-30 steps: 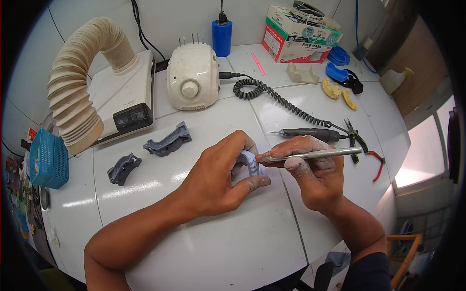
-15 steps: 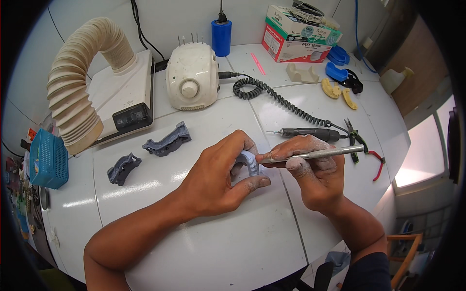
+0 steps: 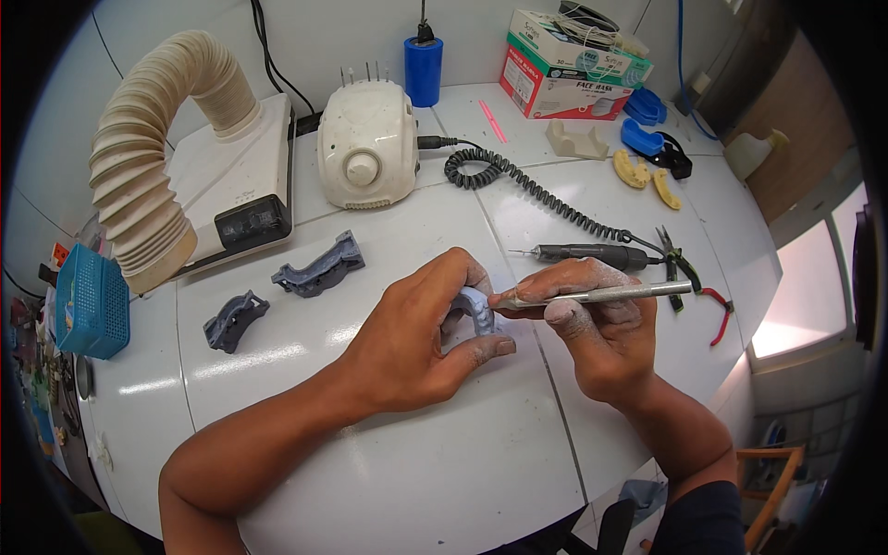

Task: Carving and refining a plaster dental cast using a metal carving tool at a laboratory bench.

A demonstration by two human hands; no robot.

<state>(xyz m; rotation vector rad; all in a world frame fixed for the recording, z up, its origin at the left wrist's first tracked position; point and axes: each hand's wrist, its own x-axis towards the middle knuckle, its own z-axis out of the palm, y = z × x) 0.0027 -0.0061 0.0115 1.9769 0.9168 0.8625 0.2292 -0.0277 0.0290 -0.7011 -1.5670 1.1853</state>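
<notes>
My left hand (image 3: 416,328) is closed around a pale blue-grey dental cast (image 3: 481,316), an arch with tooth shapes, gripped between thumb and fingers. White dust coats the fingertips. In my right hand (image 3: 606,328), a slim silver metal tool with a knurled handle (image 3: 624,291) is held like a pen. Its working end, against or very close to the cast, is hidden by my fingers, so I cannot tell its tip. Two darker grey cast pieces lie on the table left of my hands: a longer one (image 3: 321,268) and a shorter one (image 3: 235,321).
Beyond my right hand lie a black rotary handpiece (image 3: 592,256) on a coiled cord and pliers (image 3: 680,264). A white control unit (image 3: 367,148) and a dust extractor with ribbed hose (image 3: 139,176) stand at the back. A blue basket (image 3: 92,301) is far left, mask boxes (image 3: 564,79) back right.
The rear end of the silver tool has dipped very slightly. Both hands and the cast stay in practically the same place.
</notes>
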